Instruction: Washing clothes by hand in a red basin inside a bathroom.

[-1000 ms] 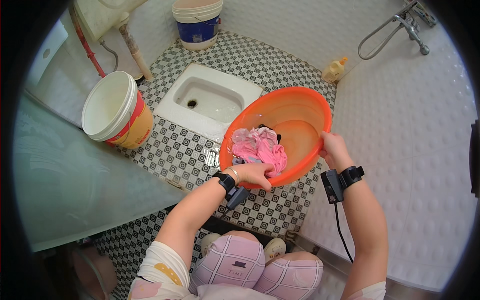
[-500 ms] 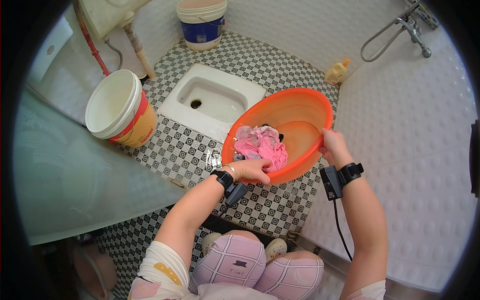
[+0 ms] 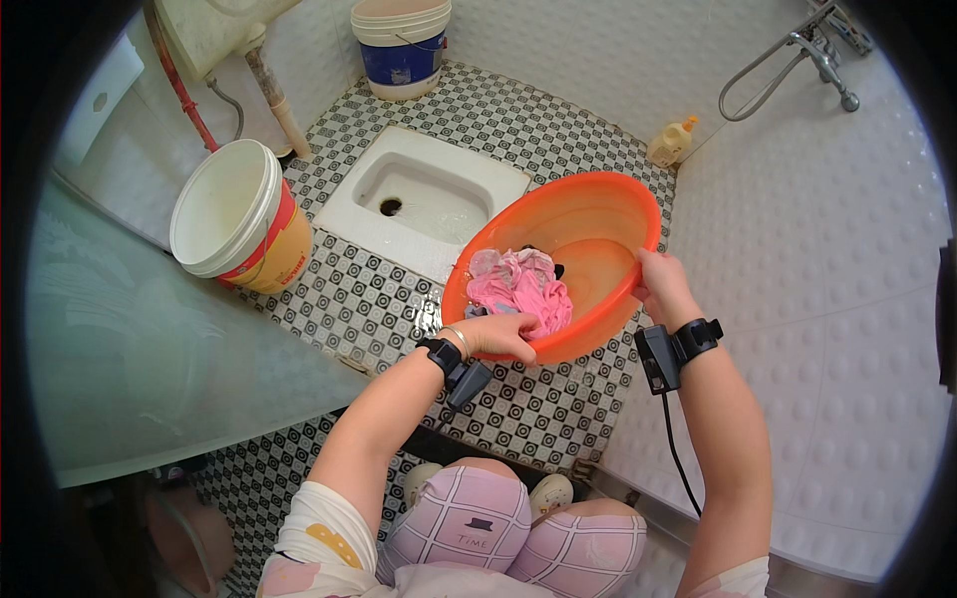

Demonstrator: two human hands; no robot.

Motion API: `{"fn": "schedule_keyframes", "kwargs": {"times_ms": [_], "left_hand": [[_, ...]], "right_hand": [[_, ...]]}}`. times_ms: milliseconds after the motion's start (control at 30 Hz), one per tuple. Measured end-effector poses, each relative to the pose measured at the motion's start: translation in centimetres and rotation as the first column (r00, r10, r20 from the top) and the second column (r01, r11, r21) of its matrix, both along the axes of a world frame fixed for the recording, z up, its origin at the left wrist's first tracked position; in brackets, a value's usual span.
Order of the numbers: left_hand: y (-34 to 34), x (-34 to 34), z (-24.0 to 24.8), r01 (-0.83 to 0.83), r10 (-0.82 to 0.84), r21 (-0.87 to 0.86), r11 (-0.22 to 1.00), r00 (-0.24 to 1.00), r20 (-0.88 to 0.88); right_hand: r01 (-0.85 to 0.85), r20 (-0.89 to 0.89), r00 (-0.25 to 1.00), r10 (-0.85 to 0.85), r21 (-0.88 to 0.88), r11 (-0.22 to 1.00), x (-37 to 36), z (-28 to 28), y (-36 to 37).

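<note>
An orange plastic basin (image 3: 598,344) is held tilted to the left, its lower side next to the squat toilet (image 3: 349,189). A wet bundle of pink clothes (image 3: 520,289), with some grey and black fabric, lies against that lower side. My left hand (image 3: 498,337) grips the near left rim, thumb inside beside the clothes; its other fingers are hidden by the basin. At the right rim my right hand (image 3: 666,282) is closed around the edge, higher than the left. Water glistens on the tiles by the basin's left edge.
To the left stands a white bucket with a red and yellow label (image 3: 269,239); a blue and white bucket (image 3: 402,60) is at the back. A yellow bottle (image 3: 671,142) sits in the far right corner. A shower hose (image 3: 763,85) hangs on the wall. A frosted glass panel (image 3: 159,369) is at left.
The basin's right side has risen very slightly, with both hands still on the rim. The clothes have barely moved.
</note>
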State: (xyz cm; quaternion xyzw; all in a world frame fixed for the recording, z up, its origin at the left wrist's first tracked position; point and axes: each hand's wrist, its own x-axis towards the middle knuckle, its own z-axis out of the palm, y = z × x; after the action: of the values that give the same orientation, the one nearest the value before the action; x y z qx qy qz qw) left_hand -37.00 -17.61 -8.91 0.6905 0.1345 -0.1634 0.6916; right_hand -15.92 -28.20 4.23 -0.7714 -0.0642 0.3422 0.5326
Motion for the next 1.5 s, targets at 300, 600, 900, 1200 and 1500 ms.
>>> {"fn": "schedule_keyframes", "kwargs": {"times_ms": [300, 600, 900, 1200, 1500], "left_hand": [[0.7, 0.1, -0.9, -0.008, 0.006, 0.041, 0.999, 0.999, 0.054], [-2.8, 1.6, -2.0, 0.135, -0.189, 0.381, 0.915, 0.976, 0.109], [-8.4, 3.3, -8.9, 0.296, -0.386, 0.516, 0.804, 0.919, 0.074], [-4.8, 2.8, -8.1, -0.459, 0.47, 0.841, 0.287, 0.832, 0.294], [-0.7, -1.4, -13.3, -0.421, 0.592, 0.714, 0.56, 0.806, 0.012]], "right_hand": [[0.054, -0.001, 0.999, -0.054, 0.006, 0.999, 0.6, -1.0, 0.3], [0.167, 0.052, 0.985, -0.167, 0.003, 0.986, 0.2, -3.6, -6.4], [0.228, 0.086, 0.973, -0.213, -0.259, 0.939, 4.5, -20.0, -21.1], [-0.094, 0.153, 0.948, 0.28, -0.705, 0.703, 6.0, -26.0, -24.2], [-0.577, 0.443, 0.304, 0.843, -0.618, 0.533, -3.4, -21.9, -4.2]]}}
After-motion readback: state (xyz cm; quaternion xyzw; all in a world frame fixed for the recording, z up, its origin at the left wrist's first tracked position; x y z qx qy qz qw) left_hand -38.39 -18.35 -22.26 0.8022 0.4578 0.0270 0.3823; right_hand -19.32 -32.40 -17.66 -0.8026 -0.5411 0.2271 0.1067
